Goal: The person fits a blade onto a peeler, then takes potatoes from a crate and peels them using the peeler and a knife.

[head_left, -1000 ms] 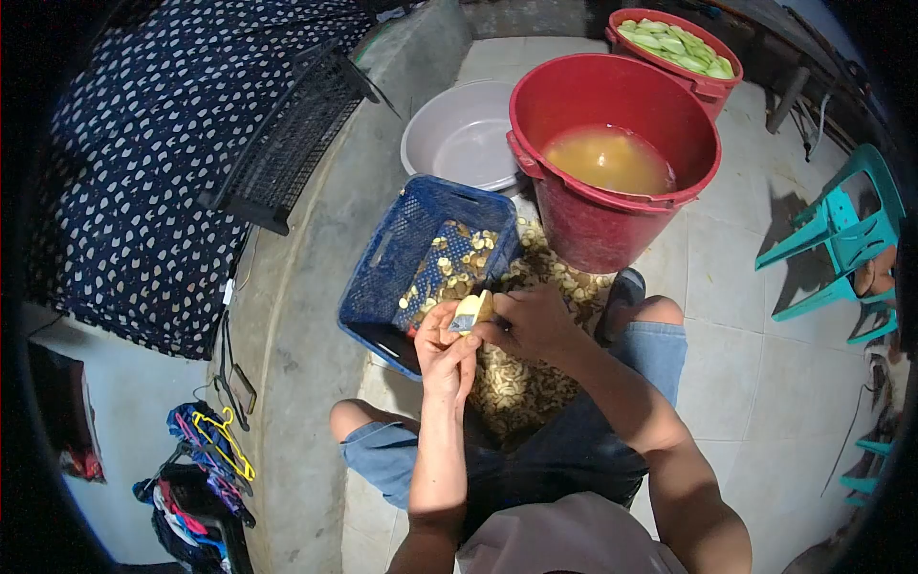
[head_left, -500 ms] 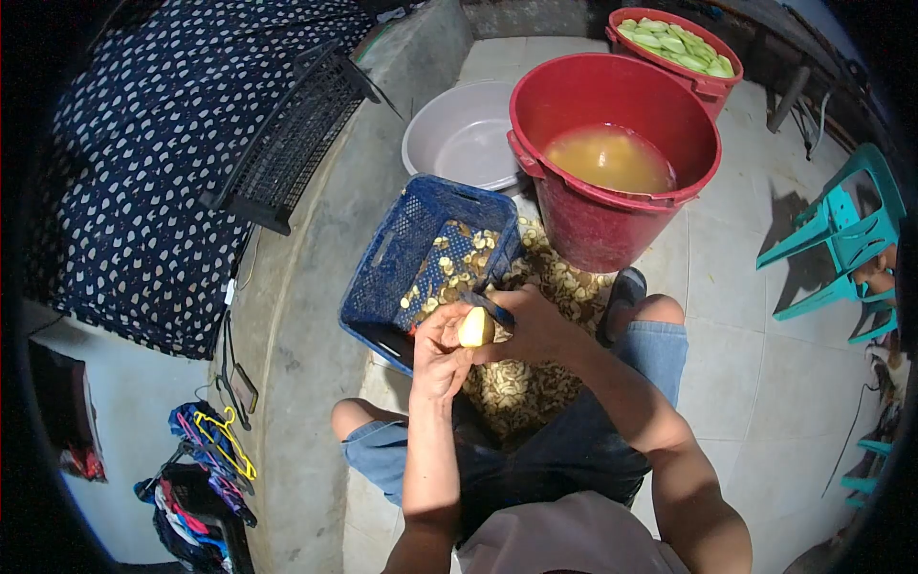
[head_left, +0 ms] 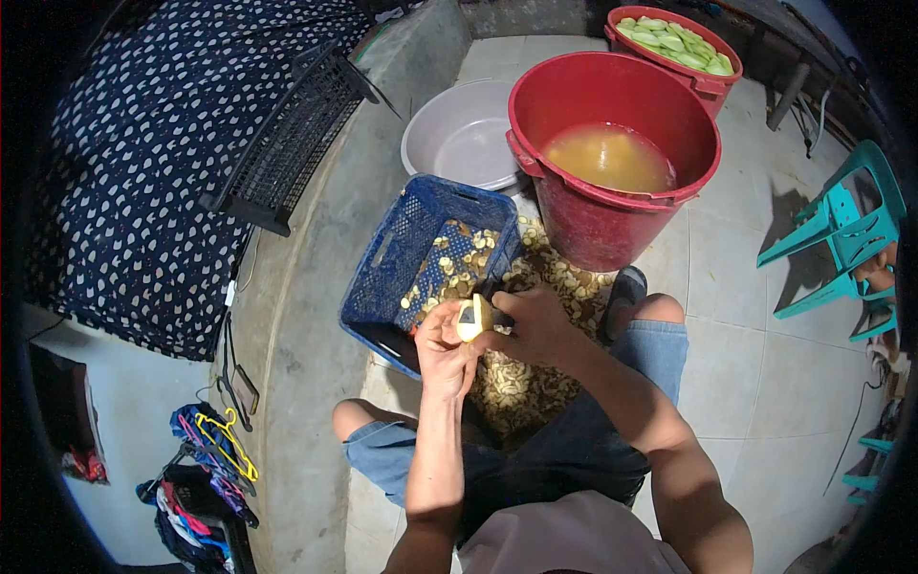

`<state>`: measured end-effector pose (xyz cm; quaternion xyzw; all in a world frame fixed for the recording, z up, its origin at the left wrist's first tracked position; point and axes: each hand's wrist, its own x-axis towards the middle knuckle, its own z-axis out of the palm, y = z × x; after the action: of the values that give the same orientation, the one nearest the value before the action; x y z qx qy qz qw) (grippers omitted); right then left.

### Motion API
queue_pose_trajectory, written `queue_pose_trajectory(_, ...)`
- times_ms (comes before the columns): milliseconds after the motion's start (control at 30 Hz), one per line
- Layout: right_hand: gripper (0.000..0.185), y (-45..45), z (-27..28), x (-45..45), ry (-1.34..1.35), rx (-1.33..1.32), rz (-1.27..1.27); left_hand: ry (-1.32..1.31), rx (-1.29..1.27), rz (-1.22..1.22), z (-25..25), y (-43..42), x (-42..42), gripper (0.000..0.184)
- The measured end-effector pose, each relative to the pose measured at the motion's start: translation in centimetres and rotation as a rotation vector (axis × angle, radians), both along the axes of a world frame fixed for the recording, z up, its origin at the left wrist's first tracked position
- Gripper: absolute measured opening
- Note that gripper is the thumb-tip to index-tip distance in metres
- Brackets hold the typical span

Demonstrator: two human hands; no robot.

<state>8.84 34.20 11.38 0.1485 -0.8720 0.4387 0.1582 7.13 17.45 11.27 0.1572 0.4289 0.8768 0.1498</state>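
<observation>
Head view: pale tiled floor [head_left: 719, 368], curved concrete ledge [head_left: 304, 364] to the L, lit fairly hard. Red bucket [head_left: 595, 225] w/ cloudy yellowish liquid stands beyond the hands, slightly R; blue plastic crate [head_left: 366, 292] w/ some pale bits sits just beyond the left hand, to its L. Peelings [head_left: 507, 383], pale & brown mixed, are heaped on the floor below, between the person's legs.

Part-peeled potato-like piece [head_left: 477, 328] is btwn the two hands, approx. mid-body, above the peelings. Pale cut face shows toward the L, brownish skin on the R side. Long axis hard to tell – foreshortened – though the cut face looks taller than wide, running roughly away from the body.

Left hand [head_left: 446, 349]: fingers curled in, pinching the piece from its L. Right hand [head_left: 531, 318]: closed round a dark blade [head_left: 467, 315], which lies against the pale face; handle mostly hidden. Neither hand's clearly nearer – both touch the piece.
</observation>
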Motion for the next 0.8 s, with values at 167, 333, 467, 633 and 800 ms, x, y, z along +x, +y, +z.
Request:
queue_pose_trajectory(167,0.061,0.1,0.5,0.2,0.058,0.137,-0.119,0.009,0.012,0.106,0.0,0.5,0.3,0.053)
queue_pose_trajectory(333,0.055,0.0,0.0,-0.4,-0.076,-0.303,0.1,-0.029,0.094,0.01,1.2,0.4,0.3,0.055)
queue_pose_trajectory(467,0.057,0.3,1.4,0.1,-0.154,-0.313,0.175,-0.05,0.054,-0.128,1.6,-0.8,-0.1,0.057)
queue_pose_trajectory(633,0.057,0.1,1.0,0.0,-0.186,-0.352,0.223,-0.059,0.023,-0.185,1.8,-1.4,-0.3,0.058)
queue_pose_trajectory(800,0.067,0.2,1.4,0.2,-0.194,-0.3,0.237,-0.039,0.022,-0.244,1.7,-1.5,-0.5,0.058)
